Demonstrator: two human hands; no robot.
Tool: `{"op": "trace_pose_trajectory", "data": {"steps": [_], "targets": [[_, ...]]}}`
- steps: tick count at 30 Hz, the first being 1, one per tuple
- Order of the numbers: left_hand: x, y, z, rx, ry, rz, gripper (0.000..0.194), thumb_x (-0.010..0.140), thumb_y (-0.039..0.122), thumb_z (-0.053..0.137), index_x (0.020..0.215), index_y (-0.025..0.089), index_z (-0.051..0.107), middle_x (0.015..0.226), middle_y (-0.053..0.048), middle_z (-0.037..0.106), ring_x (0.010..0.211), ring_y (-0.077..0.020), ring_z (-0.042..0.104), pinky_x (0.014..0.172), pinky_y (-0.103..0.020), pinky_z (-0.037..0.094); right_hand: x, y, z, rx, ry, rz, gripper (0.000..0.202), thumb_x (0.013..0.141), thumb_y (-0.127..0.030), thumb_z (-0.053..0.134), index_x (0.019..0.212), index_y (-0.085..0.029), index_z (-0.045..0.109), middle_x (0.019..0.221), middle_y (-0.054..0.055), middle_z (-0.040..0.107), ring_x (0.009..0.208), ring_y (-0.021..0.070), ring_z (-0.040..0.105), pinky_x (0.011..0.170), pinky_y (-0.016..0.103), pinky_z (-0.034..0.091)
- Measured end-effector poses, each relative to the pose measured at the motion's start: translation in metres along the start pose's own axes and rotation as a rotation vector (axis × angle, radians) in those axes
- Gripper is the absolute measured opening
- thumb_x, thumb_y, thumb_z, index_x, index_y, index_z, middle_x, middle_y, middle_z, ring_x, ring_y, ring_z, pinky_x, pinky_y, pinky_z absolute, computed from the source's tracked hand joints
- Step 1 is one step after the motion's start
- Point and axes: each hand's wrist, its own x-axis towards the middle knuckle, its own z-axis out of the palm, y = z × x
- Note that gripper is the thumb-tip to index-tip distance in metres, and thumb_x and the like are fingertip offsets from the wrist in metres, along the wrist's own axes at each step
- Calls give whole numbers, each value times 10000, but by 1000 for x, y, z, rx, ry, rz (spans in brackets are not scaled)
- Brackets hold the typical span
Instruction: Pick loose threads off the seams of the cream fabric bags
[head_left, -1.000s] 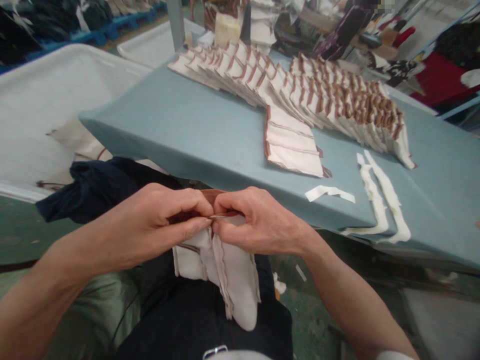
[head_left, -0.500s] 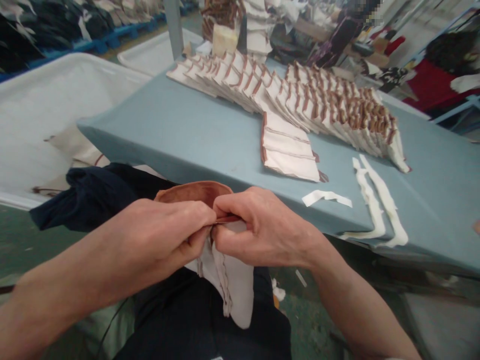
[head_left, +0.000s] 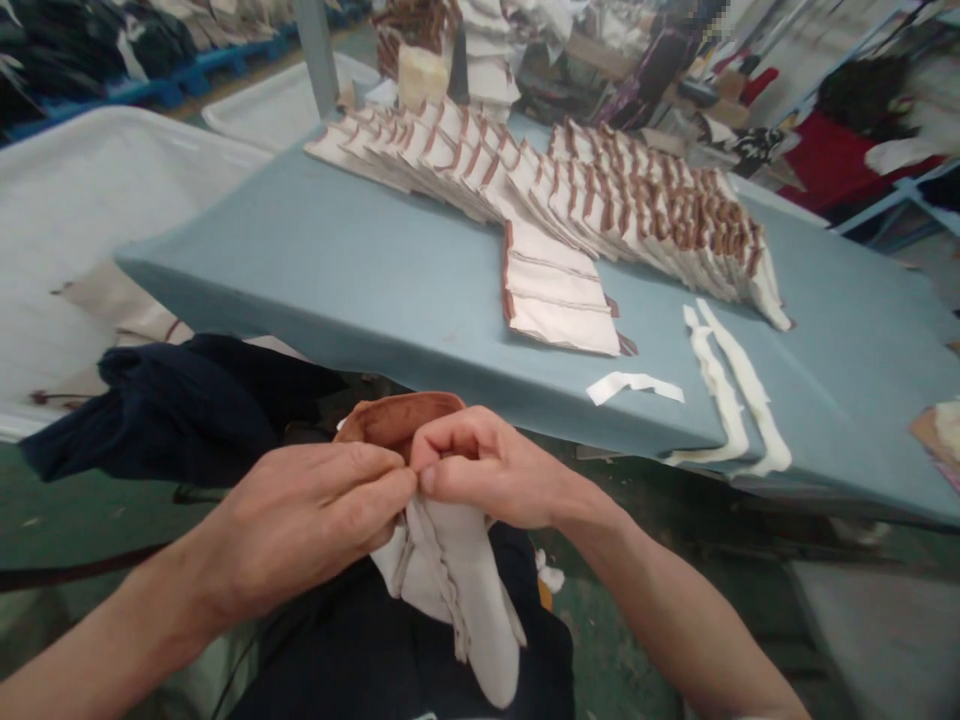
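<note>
Over my lap hangs a white cloth piece point(head_left: 454, 560) with a brown band point(head_left: 401, 418) at its top and raised seams down its length. My left hand point(head_left: 322, 510) pinches its upper edge, fingers pressed together. Against it, fingertips touching, my right hand point(head_left: 480, 465) is closed in a pinch on the same edge. The exact spot between the fingertips is hidden. Beyond my hands, a folded white piece with brown trim point(head_left: 559, 290) lies on the blue table point(head_left: 300, 270).
Long overlapping rows of white and brown pieces point(head_left: 555, 190) cross the table. White strips point(head_left: 724, 390) lie near its front edge. A white bin point(head_left: 135, 200) stands at the left, with dark blue cloth point(head_left: 180, 400) beside it. Another cloth item point(head_left: 946, 435) shows at the right edge.
The view has shifted, so the table items sit further left. My hands have come lower in view with the cloth, and the right fingers are more curled. At the right edge, more of a cloth item shows.
</note>
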Motion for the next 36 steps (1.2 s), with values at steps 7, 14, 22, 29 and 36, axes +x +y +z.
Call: {"op": "trace_pose_trajectory", "data": {"steps": [7, 14, 22, 29, 36], "targets": [[0, 12, 9, 25, 101, -32, 203, 922, 114, 559, 1050, 268, 588, 849, 35, 747, 677, -135, 726, 620, -232, 508, -15, -1, 9, -321, 167, -173, 87, 732, -159, 580, 652, -185, 558, 610, -67, 492, 561, 75, 402, 504, 200, 290], [11, 12, -5, -225, -86, -86, 195, 1026, 183, 452, 882, 232, 574, 702, 69, 602, 576, -103, 570, 572, -220, 440, -22, -3, 15, -782, 336, -429, 117, 758, -149, 534, 657, -185, 582, 569, -68, 507, 533, 75, 396, 551, 238, 282], [7, -1, 9, 93, 34, 184, 305, 1123, 230, 460, 841, 226, 573, 710, 0, 691, 606, -156, 639, 607, -274, 466, -16, 12, 7, -604, 271, -410, 86, 758, -175, 528, 682, -201, 559, 568, -84, 442, 516, 72, 381, 532, 208, 308], [4, -6, 7, -69, -61, 27, 376, 1142, 440, 456, 866, 220, 587, 719, 23, 659, 598, -146, 606, 598, -275, 414, -15, 16, 1, -680, 228, -462, 107, 820, -186, 551, 726, -198, 601, 618, -56, 563, 558, 90, 473, 586, 217, 365], [20, 13, -7, -265, -217, -157, 439, 1094, 407, 537, 708, 216, 449, 655, 66, 460, 591, -117, 428, 559, -250, 330, -27, 4, 3, -977, 247, -573, 137, 886, -169, 575, 773, -194, 649, 667, -17, 653, 638, 128, 545, 636, 268, 347]]}}
